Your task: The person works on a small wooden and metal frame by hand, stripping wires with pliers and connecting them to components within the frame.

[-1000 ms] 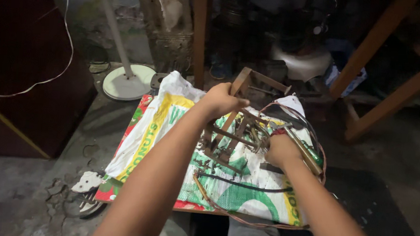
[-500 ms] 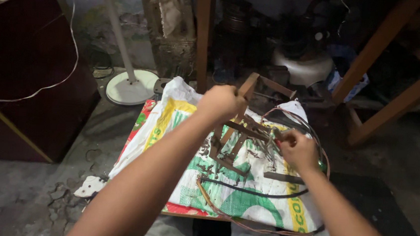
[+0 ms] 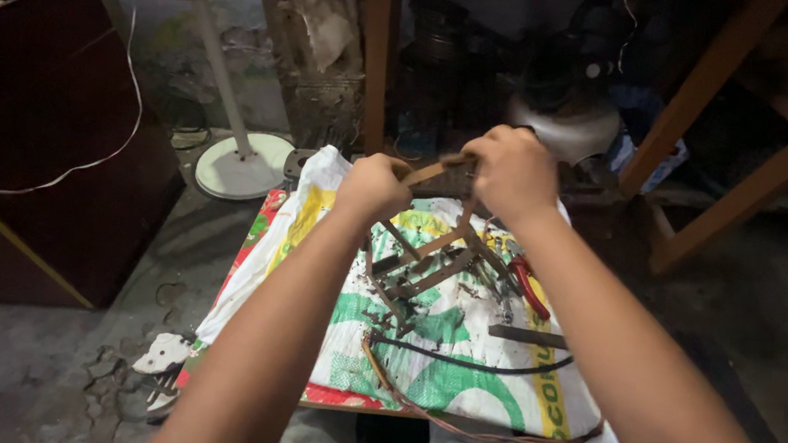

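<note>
Both my hands are raised over the middle of the frame, above the work surface. My left hand point(image 3: 373, 187) is a closed fist, fingers wrapped around the left end of a thin wooden strip point(image 3: 426, 170). My right hand point(image 3: 508, 172) is also curled tight, gripping the strip's right end just beside the left hand; the two fists are close together with a short stretch of the strip showing between them.

The strip is the top member of a wooden frame point(image 3: 428, 262) made of narrow brown slats. The frame hangs below my fists and its lower end rests on the woven plastic sack point(image 3: 459, 348), white with green, yellow and red print, which is spread over a small table at centre frame. Dark grime smears the sack around the frame's foot.

On the sack, right of the frame, lie red-handled pliers point(image 3: 529, 287) and below them a dark flat bar point(image 3: 526, 335). A black cable point(image 3: 468, 357) runs across the sack's lower part, and a brown cord point(image 3: 481, 430) loops along its near edge.

Upper left of the frame: a white pedestal fan base point(image 3: 244, 165) on the concrete floor, next to a dark red cabinet point(image 3: 43, 156). Right side: slanted wooden beams point(image 3: 744, 183). A sandal point(image 3: 158, 362) lies at lower left.
</note>
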